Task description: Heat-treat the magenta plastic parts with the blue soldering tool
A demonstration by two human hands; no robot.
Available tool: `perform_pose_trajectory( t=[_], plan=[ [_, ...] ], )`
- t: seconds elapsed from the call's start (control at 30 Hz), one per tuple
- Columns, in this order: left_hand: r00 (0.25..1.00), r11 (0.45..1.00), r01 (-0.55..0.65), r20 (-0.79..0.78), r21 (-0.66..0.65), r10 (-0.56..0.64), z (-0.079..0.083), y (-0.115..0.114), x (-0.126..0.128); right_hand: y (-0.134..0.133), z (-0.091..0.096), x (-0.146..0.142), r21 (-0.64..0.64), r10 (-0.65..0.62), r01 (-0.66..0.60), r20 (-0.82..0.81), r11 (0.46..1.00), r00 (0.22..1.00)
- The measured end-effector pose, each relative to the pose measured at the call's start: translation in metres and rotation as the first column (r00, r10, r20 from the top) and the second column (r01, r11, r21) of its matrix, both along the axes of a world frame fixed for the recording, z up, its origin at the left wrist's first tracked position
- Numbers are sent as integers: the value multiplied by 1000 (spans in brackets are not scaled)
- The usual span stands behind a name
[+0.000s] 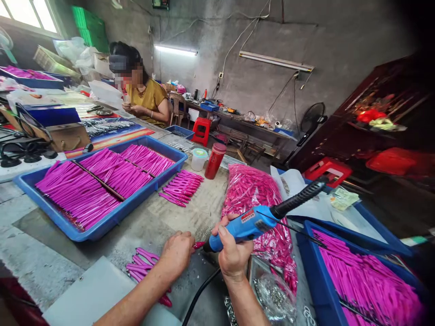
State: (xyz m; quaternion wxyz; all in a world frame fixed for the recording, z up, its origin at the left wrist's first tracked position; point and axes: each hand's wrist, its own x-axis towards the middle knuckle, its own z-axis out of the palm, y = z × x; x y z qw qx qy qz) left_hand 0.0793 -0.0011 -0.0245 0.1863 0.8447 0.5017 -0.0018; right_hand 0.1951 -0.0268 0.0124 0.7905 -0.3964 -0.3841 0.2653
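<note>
My right hand is wrapped round a blue electric screwdriver with a black rear handle, its tip pointing left. My left hand is closed on a small pink plastic piece held right at the tool's tip. Under my left wrist lies a small pile of pink pieces on the grey table. A clear bag of pink parts sits just behind the tool.
A blue tray with rows of pink handles stands at left, another blue tray at right. A row of pink pieces, a red bottle and a white cup sit mid-table. A bag of screws lies near. A person sits at the far left.
</note>
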Motion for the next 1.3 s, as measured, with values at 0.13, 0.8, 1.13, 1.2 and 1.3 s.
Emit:
perform_pose_trajectory(
  t=[0.13,0.8,1.13,1.2,1.3],
  plan=[
    [1000,1000,2,11,15,-2,-4,0,0,6,-1,-4,3,18,-19,14,1000,1000],
    [999,1000,-7,53,5,7,-5,-1,0,17,-9,-10,-4,26,-26,54,1000,998],
    [995,1000,-6,98,6,6,-7,1,0,19,-12,-16,-29,25,-21,141,999,990],
    [994,1000,-14,111,1,14,-9,1,0,21,-14,-17,-45,30,-22,184,999,983],
    [994,999,-25,110,-21,27,-10,0,1,23,-17,-18,-80,41,-24,221,997,974]
  ],
)
